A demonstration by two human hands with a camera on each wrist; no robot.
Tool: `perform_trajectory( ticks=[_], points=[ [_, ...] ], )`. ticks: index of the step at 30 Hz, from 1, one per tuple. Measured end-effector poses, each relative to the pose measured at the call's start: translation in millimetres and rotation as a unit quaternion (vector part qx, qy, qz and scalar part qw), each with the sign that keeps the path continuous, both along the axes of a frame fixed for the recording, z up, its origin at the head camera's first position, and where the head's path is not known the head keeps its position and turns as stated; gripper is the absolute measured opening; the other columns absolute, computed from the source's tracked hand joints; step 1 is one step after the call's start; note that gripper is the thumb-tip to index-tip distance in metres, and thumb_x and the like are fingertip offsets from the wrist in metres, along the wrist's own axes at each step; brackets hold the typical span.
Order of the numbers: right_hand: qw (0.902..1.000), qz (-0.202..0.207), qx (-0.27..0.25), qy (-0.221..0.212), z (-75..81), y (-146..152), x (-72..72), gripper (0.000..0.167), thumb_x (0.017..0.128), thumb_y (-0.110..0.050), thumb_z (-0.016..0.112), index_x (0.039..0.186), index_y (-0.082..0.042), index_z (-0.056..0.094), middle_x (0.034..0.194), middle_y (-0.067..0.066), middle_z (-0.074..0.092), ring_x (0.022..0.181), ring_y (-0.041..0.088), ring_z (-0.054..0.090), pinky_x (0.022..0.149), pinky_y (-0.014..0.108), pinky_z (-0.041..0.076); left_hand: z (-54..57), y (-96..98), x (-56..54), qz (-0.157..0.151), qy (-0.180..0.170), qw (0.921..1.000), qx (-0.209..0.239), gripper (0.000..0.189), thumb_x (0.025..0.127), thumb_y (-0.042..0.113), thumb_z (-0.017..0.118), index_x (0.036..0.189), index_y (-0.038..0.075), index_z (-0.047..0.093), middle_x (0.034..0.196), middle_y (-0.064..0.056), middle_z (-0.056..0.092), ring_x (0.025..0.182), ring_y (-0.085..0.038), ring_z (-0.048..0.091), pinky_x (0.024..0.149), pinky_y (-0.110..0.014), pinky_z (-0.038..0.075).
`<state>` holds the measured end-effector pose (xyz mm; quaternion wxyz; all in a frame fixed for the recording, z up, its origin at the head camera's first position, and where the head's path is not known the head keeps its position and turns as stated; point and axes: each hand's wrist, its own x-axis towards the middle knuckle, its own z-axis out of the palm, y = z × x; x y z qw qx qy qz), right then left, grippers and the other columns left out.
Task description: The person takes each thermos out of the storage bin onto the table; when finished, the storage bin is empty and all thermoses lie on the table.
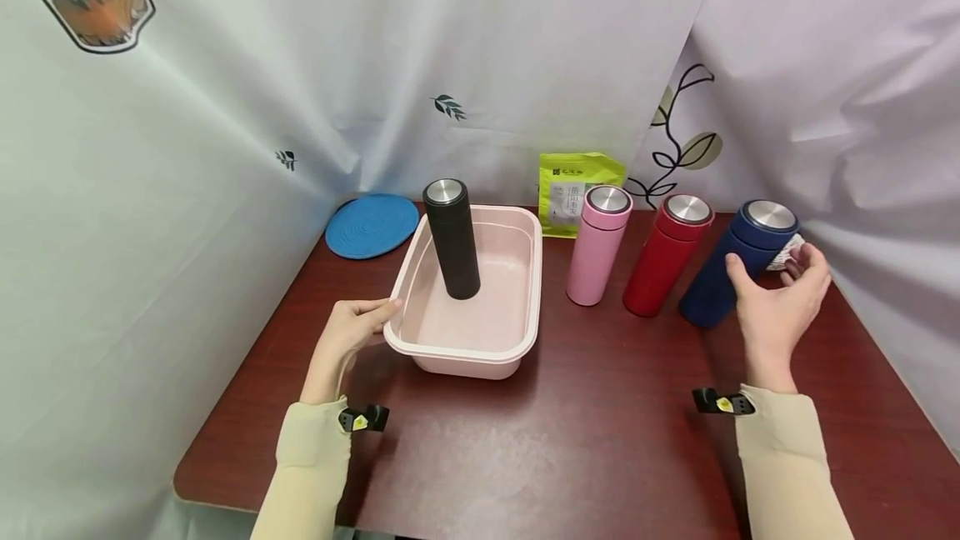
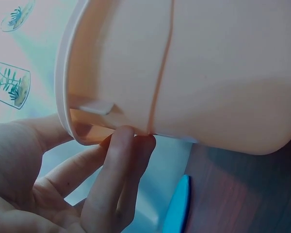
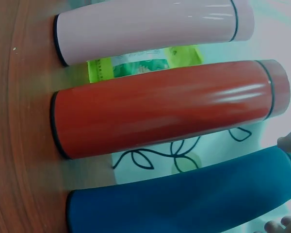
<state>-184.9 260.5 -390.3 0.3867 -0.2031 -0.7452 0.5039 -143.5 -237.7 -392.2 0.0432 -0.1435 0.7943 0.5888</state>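
Observation:
A pink plastic basin [image 1: 480, 350] stands on the table, with a black thermos [image 1: 454, 244] upright inside it. My left hand [image 1: 358, 330] holds the basin's left rim, thumb on top and fingers beneath; the left wrist view shows fingertips against the outer wall [image 2: 223, 73]. At the right, a blue thermos [image 1: 716, 273] stands beside my right hand [image 1: 780, 311]. That hand's thumb overlaps the bottle's upper body, and its other fingers are spread on the far right side, apart from it. In the right wrist view only fingertips show near the top of the blue thermos [image 3: 184, 199].
A red thermos [image 1: 660, 265] and a pink thermos [image 1: 592, 261] stand left of the blue one. Behind them a green packet [image 1: 558, 198] leans at the curtain [image 1: 495, 65]. A round blue mat [image 1: 371, 226] lies at the back left of the brown table [image 1: 570, 448].

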Motion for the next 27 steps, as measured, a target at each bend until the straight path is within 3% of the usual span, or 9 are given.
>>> perform_trajectory(
  ticks=[6, 18, 27],
  points=[
    [0.9990, 0.010, -0.020, 0.039, 5.8, 2, 3.0, 0.072, 0.074, -0.014, 0.081, 0.138, -0.013, 0.049, 0.133, 0.000, 0.053, 0.119, 0.005, 0.048, 0.105, 0.019, 0.041, -0.3, 1.2, -1.9, -0.002, 0.001, 1.0000, 0.003, 0.054, 0.091, 0.029, 0.070, 0.128, -0.009, 0.059, 0.126, -0.032, 0.060, 0.088, -0.016, 0.070, 0.080, -0.037, 0.060],
    [0.9924, 0.017, -0.048, 0.112, 22.2, -18, 18.6, 0.064, 0.074, -0.003, 0.079, 0.133, -0.009, 0.054, 0.127, 0.003, 0.058, 0.119, 0.012, 0.051, 0.107, 0.024, 0.043, 0.0, 3.7, -3.2, -0.002, 0.001, 1.0000, -0.001, 0.055, 0.091, 0.031, 0.070, 0.128, -0.008, 0.059, 0.126, -0.031, 0.060, 0.088, -0.016, 0.070, 0.081, -0.038, 0.059],
    [0.9795, 0.056, -0.111, 0.159, 12.1, -31, 10.7, 0.069, 0.072, 0.004, 0.080, 0.135, -0.007, 0.055, 0.127, 0.006, 0.060, 0.119, 0.017, 0.054, 0.105, 0.025, 0.044, 0.5, 1.0, 0.0, -0.001, 0.001, 1.0000, -0.007, 0.053, 0.092, 0.030, 0.069, 0.129, -0.007, 0.059, 0.127, -0.030, 0.059, 0.089, -0.016, 0.070, 0.082, -0.038, 0.059]
  ],
)
